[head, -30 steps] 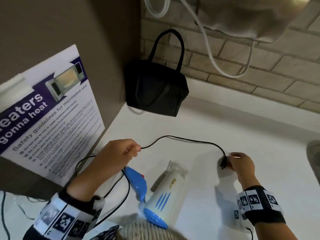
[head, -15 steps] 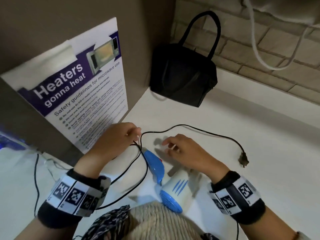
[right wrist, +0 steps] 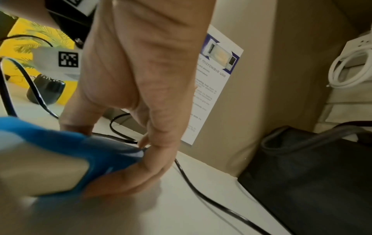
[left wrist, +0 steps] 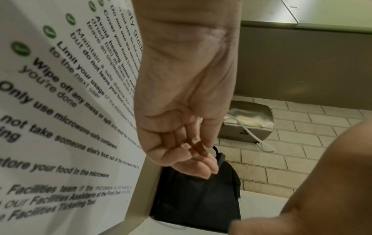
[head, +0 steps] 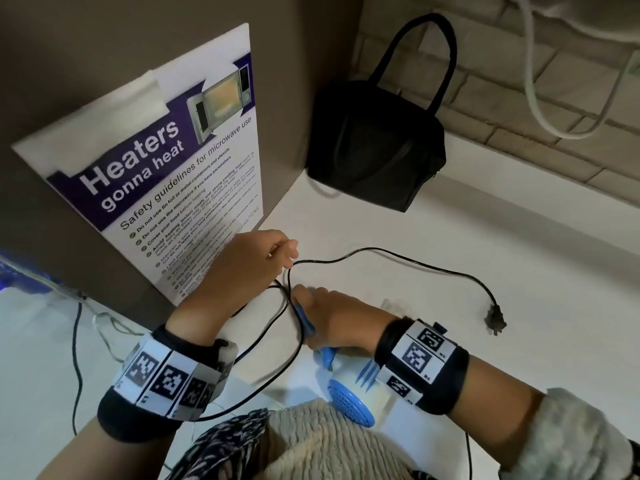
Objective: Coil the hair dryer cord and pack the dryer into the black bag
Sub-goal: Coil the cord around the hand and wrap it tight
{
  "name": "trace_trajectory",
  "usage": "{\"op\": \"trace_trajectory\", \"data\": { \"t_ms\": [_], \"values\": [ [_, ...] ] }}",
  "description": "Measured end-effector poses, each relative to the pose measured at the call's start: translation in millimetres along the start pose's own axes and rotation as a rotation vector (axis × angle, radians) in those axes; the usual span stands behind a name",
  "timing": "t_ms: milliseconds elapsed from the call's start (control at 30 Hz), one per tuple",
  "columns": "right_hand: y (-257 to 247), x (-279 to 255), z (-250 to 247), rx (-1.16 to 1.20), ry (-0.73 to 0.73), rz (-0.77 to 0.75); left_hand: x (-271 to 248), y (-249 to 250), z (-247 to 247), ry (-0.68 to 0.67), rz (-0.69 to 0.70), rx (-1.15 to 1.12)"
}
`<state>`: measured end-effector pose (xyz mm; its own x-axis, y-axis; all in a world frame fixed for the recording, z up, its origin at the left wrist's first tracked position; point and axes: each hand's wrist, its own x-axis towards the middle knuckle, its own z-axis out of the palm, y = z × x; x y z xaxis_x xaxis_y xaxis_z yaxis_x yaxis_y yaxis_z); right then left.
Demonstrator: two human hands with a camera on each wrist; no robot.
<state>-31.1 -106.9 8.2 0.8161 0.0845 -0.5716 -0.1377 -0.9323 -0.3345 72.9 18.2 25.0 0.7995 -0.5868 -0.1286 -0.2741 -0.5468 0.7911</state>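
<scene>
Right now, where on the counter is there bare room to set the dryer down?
Bare counter lies between the black bag, the brick wall and the cord; also right of the plug. Crowded near both hands and the hair dryer.

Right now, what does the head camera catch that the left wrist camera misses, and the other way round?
Only the head view shows the hair dryer, the right hand on its blue handle, the cord and its plug lying on the counter. Only the left wrist view shows the metal wall unit. Both show the left hand, the black bag and the microwave poster.
</scene>
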Motion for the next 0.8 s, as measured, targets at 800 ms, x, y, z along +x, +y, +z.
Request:
{"op": "trace_trajectory", "data": {
  "t_ms": [800],
  "values": [
    [31.7, -110.2, -69.5, 0.473, 0.791, 0.135, -27.8, 94.4, 66.2, -0.454, 0.261, -0.094]
  ]
}}
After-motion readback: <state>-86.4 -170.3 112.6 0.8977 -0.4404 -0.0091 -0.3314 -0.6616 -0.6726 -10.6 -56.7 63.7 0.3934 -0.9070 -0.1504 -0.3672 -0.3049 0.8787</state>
